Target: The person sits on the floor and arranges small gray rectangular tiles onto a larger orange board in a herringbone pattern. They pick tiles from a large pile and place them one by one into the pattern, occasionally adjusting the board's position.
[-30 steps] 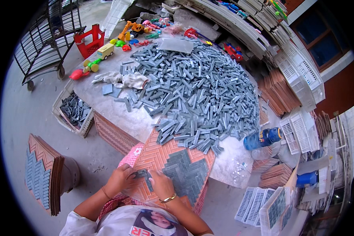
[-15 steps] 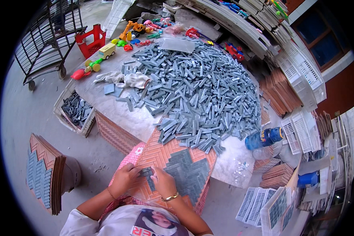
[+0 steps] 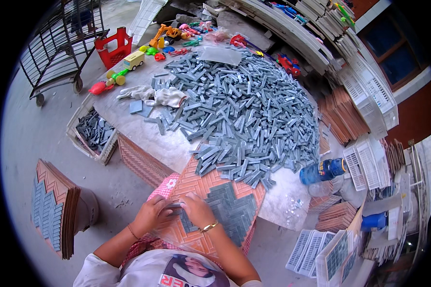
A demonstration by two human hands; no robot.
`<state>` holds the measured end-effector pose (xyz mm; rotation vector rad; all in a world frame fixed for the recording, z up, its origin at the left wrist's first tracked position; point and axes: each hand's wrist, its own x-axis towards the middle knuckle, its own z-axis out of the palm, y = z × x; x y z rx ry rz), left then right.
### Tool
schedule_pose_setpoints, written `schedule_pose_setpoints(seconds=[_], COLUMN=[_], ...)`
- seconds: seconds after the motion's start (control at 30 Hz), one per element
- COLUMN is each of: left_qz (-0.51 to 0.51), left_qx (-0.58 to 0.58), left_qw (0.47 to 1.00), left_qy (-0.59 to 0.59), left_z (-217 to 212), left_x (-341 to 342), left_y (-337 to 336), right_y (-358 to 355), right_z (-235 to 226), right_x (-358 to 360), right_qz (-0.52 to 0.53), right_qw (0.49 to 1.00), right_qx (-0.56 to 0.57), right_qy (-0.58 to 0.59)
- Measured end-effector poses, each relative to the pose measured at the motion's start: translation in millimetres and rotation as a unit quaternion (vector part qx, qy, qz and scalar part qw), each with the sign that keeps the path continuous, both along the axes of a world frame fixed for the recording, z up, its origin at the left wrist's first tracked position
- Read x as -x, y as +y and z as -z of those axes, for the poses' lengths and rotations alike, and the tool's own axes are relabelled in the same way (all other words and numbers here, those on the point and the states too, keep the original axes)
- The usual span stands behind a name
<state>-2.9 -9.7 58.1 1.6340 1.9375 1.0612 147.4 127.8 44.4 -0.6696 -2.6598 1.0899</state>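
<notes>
An orange template board with a herringbone pattern of grooves lies in front of me, tilted across my lap and the table edge. Narrow grey tile strips fill much of its right and middle part. Above the board's left part, my left hand pinches a grey tile strip. My right hand meets it from the right, fingers closed at the strip's other end. Its fingertips are partly hidden. Just beyond the board rises a big heap of loose grey strips.
White gloves and plastic toys lie beyond on the table. A blue bottle lies at right, near white baskets. Stacked boards stand at left, a crate of dark strips farther off.
My hands have shifted slightly up off the board, and a grey strip now shows between my fingers. The view has moved a little; the heap looks unchanged.
</notes>
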Motion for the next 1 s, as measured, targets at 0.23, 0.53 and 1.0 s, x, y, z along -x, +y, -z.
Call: schedule_pose_setpoints(seconds=[0.23,0.53,1.0], left_qz=[0.006,0.017,-0.022], left_qx=[-0.002,-0.007,-0.018], left_qw=[1.0,0.999,0.999], left_qy=[0.015,0.049,-0.041], left_z=[7.2,-4.5,11.3], left_x=[-2.3,-6.3,-8.8], left_y=[-6.4,-0.8,-5.0], right_y=[10.2,24.9,-15.1], right_z=[-10.0,-24.2,-8.4], right_x=[8.1,-11.2,-12.9], right_qz=[0.003,0.139,0.018], right_qw=[0.996,0.99,0.993], right_qx=[0.062,0.024,-0.112], right_qy=[-0.065,0.02,-0.023])
